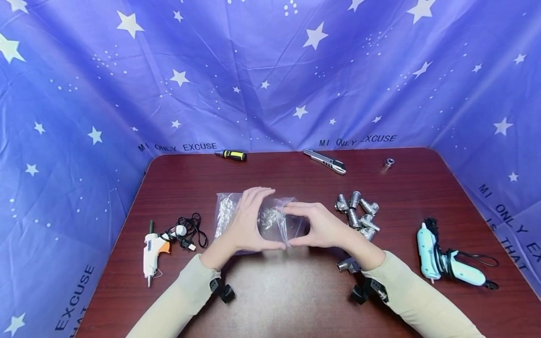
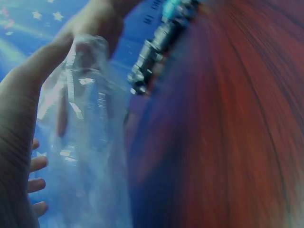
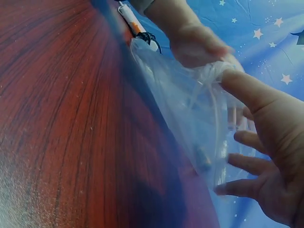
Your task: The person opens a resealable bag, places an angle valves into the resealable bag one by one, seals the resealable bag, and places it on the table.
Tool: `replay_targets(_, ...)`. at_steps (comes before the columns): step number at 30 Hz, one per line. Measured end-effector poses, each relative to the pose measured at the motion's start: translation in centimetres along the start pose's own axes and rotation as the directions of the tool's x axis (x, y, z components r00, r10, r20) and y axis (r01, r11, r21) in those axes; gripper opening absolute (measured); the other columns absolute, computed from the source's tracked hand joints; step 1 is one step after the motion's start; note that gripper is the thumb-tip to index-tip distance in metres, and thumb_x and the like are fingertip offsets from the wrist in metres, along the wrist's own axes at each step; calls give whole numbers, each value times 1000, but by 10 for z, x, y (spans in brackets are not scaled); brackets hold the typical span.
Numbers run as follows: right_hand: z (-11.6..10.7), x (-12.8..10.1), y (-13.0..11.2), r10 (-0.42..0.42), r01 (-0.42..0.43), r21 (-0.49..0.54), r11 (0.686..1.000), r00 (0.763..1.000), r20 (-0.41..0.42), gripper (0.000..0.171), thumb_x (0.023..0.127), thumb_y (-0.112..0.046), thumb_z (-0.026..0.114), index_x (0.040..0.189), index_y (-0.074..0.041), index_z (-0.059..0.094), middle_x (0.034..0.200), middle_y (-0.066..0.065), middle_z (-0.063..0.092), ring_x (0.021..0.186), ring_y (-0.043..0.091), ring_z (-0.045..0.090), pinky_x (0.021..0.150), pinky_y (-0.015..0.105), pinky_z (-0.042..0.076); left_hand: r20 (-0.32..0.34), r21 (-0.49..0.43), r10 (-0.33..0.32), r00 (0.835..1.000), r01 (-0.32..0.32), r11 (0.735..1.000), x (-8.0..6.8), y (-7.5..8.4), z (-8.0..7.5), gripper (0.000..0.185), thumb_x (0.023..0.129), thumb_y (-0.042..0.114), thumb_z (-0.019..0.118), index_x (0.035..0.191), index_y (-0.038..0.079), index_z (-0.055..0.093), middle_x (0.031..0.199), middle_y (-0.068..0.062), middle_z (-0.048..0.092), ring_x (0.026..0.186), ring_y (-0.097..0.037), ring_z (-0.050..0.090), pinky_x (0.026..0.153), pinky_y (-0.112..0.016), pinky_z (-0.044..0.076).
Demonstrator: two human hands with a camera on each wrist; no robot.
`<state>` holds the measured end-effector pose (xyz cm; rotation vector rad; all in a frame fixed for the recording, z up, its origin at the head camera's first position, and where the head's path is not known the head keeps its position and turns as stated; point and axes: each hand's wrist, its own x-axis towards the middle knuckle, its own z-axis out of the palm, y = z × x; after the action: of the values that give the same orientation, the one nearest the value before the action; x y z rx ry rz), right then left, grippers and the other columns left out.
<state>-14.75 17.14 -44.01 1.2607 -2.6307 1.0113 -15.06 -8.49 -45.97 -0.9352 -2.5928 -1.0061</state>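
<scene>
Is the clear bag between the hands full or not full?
Not full: the bag looks thin and slack, and the metal fittings lie outside it.

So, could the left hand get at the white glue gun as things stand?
Probably yes: the white glue gun lies uncovered on that side, with only its cord between it and the left hand. That hand holds the bag, though, and would likely let go first.

Pale glare on the near tabletop (image 1: 287, 293), blurry wrist views
</scene>
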Motion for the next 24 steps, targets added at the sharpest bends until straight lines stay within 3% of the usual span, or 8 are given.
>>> replay_targets(2,0,0,0,-4,4,8,1000,1000,-1,73,78,-31,95,142,-8,68,142,12,71,132,30,68,112,47,56,73,63,-14,997,10,998,-2,-4,1,143,47,75,94,163,14,35,162,-11,47,151,-33,41,128,-61,32)
replay_targets(5,0,0,0,-18,18,26,1000,1000,-4,70,83,-29,92,145,-8,66,142,11,71,132,29,68,112,47,56,119,118,-18,993,4,993,-4,-9,5,149,46,79,93,166,15,31,162,-10,47,151,-32,43,129,-60,31)
replay_targets(11,2,-1,3,-66,67,59,996,997,-33,66,85,-25,91,144,-10,67,141,12,71,131,31,68,112,48,56,96,113,-5,995,-6,994,-8,-18,8,133,51,70,95,161,18,41,142,-4,60,129,-23,52,115,-54,45)
replay_targets(15,4,0,3,-54,60,82,995,996,-69,47,89,-18,86,134,-10,74,135,9,75,128,28,70,112,46,56,107,112,-16,994,4,994,-13,-22,5,120,54,62,97,155,18,48,133,-3,62,121,-22,54,112,-54,47)
replay_targets(21,11,7,-7,71,-49,134,990,984,-166,8,91,-19,83,98,-19,81,95,-7,80,90,17,76,82,40,64,115,162,-66,991,46,986,-20,-28,0,112,56,59,97,152,22,51,131,-3,61,119,-24,53,107,-55,48)
replay_targets(24,18,13,-15,121,-101,119,988,977,-176,16,85,-28,89,86,-19,76,81,-7,75,75,18,72,70,38,62,106,190,-79,991,58,980,-22,-28,-1,113,55,59,97,151,23,51,130,-2,60,118,-24,53,103,-55,50)
